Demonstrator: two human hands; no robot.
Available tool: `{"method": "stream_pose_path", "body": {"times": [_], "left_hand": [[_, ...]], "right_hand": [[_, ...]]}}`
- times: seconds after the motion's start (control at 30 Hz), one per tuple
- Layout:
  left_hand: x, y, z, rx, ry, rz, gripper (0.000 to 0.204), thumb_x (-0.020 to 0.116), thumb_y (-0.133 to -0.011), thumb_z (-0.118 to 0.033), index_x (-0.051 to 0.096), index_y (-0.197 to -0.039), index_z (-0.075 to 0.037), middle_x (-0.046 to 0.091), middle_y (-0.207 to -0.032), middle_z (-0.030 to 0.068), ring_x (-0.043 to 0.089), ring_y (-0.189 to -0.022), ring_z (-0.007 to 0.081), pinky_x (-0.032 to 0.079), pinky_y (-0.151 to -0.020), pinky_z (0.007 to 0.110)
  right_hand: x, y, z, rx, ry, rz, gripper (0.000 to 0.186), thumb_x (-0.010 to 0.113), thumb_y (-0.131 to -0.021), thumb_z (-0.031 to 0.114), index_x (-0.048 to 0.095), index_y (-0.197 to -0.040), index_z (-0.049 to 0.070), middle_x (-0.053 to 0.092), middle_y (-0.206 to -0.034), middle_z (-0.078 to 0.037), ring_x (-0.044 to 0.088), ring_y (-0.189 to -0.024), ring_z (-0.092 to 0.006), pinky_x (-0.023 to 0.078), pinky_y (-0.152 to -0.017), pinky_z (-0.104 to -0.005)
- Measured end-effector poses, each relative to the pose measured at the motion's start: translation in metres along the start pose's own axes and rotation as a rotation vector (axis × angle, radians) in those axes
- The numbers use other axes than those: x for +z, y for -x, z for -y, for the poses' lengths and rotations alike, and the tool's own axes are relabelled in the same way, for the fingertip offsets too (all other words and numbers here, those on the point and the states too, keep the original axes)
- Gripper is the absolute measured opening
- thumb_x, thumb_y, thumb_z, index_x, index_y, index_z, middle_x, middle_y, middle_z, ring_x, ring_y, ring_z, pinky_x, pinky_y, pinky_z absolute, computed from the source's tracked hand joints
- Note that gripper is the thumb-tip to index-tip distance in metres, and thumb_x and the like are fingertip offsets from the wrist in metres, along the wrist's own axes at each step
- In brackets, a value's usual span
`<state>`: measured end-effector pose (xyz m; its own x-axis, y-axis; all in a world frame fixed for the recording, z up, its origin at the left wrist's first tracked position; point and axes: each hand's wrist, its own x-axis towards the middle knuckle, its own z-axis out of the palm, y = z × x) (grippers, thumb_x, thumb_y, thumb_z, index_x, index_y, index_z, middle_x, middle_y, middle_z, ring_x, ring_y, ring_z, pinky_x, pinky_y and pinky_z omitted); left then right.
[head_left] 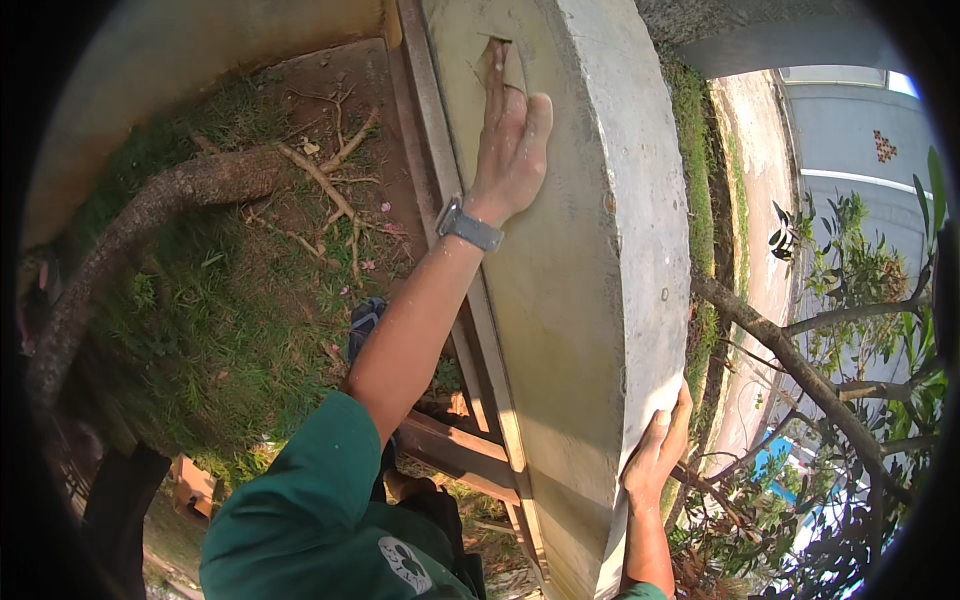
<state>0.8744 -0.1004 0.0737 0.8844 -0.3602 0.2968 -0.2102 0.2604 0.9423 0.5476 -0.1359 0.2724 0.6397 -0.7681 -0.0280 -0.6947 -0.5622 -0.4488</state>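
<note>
My left hand [512,145], with a grey-banded watch [468,225] on its wrist, reaches up the greenish-grey face of a concrete wall [560,300]. Its fingers are stretched out together and press a thin, pale sheet-like piece [515,72] against the surface; the piece nearly matches the wall, and I cannot make out its kind. The thumb lies apart. Lower down, my right hand [660,450] rests on the wall's light grey edge, its thumb on the near side and its fingers along the far side. Nothing shows in that hand. Pale specks dot my left forearm.
Wooden beams [455,450] run beside the wall. A thick tree trunk [200,185] with bare branches stands over grass and soil at the left. At the right, leafy branches [800,350] reach near the wall. A sandal [366,325] shows beyond my left arm.
</note>
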Motion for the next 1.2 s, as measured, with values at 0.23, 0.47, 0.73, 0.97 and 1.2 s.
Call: {"method": "stream_pose_path", "body": {"times": [0.23,0.47,0.73,0.97,1.2], "left_hand": [[0.084,0.314,-0.179,-0.178,0.049,0.229,0.102,0.051,-0.104,-0.057,0.003,-0.167,0.007,-0.005,-0.170,0.0399,-0.004,-0.158,0.0592,0.004,-0.127,0.068],[0.013,0.046,-0.028,-0.110,-0.013,-0.024,0.087,0.021,-0.112,-0.059,0.008,-0.166,0.008,0.004,-0.174,0.0301,0.003,-0.163,0.0438,0.006,-0.133,0.050],[0.015,0.120,0.020,-0.296,0.017,-0.110,0.080,0.021,-0.115,-0.053,0.025,-0.161,0.013,0.028,-0.168,0.0285,0.027,-0.157,0.0401,0.019,-0.130,0.042],[0.131,0.504,-0.190,-0.900,0.129,0.456,0.086,0.042,-0.111,-0.046,0.005,-0.165,0.010,-0.006,-0.173,0.0336,-0.002,-0.162,0.0479,0.008,-0.131,0.053],[0.058,0.210,-0.024,-0.343,-0.003,-0.076,0.080,0.031,-0.112,-0.049,0.014,-0.163,0.010,0.012,-0.172,0.0303,0.011,-0.161,0.0415,0.012,-0.132,0.045]], "right_hand": [[0.003,0.010,-0.011,0.095,-0.135,0.019,0.083,0.033,-0.112,0.059,0.036,-0.161,-0.007,0.041,-0.164,-0.024,0.038,-0.152,-0.0330,0.029,-0.124,-0.0458],[0.000,0.006,-0.011,0.087,-0.120,0.010,0.079,0.035,-0.112,0.056,0.038,-0.159,-0.007,0.047,-0.159,-0.025,0.043,-0.149,-0.0338,0.031,-0.123,-0.0455],[0.003,0.001,-0.010,0.009,-0.295,0.008,0.069,0.038,-0.114,0.046,0.037,-0.161,-0.003,0.041,-0.164,-0.022,0.037,-0.154,-0.0327,0.025,-0.126,-0.0456],[-0.049,0.081,-0.072,-0.075,0.032,-0.028,0.062,0.038,-0.114,0.039,0.036,-0.163,0.000,0.039,-0.165,-0.020,0.033,-0.156,-0.0329,0.021,-0.128,-0.0463],[-0.086,0.191,-0.165,0.108,0.177,0.088,0.070,0.036,-0.110,0.042,0.036,-0.158,-0.008,0.047,-0.152,-0.029,0.045,-0.143,-0.0421,0.033,-0.120,-0.0494]]}}
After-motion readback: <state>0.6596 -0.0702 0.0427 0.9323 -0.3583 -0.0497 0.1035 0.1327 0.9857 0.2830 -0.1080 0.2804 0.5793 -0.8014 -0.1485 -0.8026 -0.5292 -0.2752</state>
